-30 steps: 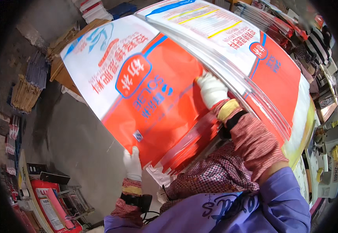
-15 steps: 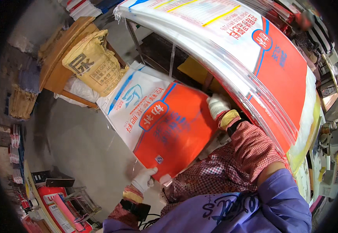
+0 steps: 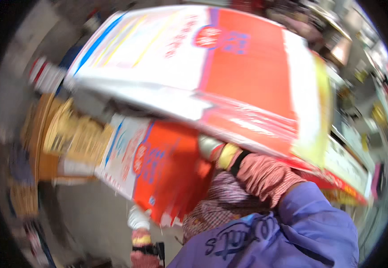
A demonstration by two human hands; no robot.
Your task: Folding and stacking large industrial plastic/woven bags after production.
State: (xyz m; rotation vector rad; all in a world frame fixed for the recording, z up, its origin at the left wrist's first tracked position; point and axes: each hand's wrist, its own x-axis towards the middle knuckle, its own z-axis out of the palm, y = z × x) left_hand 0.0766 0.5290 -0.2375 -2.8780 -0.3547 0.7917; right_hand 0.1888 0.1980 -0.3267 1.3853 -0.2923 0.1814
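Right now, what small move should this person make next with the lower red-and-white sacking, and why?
Perhaps ease the sacking slightly away from the big stack: the right hand looks close to the stack's edge and could catch there, while the left hand is at the sacking's near corner.

A flat printed sack [image 3: 169, 156], red at one end and white at the other, spreads face up between gloved fingers, its blue-edged print blurred. The red end meets the right fingers [image 3: 206, 143] and borders the left fingers [image 3: 134, 211]; the white end extends beyond both.
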